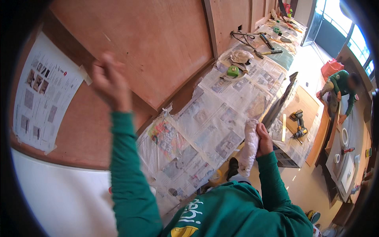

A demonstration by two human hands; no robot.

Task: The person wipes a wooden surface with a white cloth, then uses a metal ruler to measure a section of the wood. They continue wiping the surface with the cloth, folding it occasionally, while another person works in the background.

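Observation:
My left hand (109, 78) is raised in front of the reddish-brown wood panel (142, 44). Motion blurs it; its fingers look curled, and whether they hold something is unclear. In my right hand (264, 140) is a bunched, elongated white cloth (248, 151), hanging beside the edge of the newspaper-covered counter (204, 118). A printed sheet (49, 89) with pictures is taped to the wood left of my left hand.
A green tape measure (233, 71), a crumpled cloth (241, 56) and a claw hammer (268, 53) lie along the counter. To the right, a cordless drill (299, 124) rests on a lower covered surface. Farther right, a co-worker (340, 83) crouches beside a long panel (340, 160).

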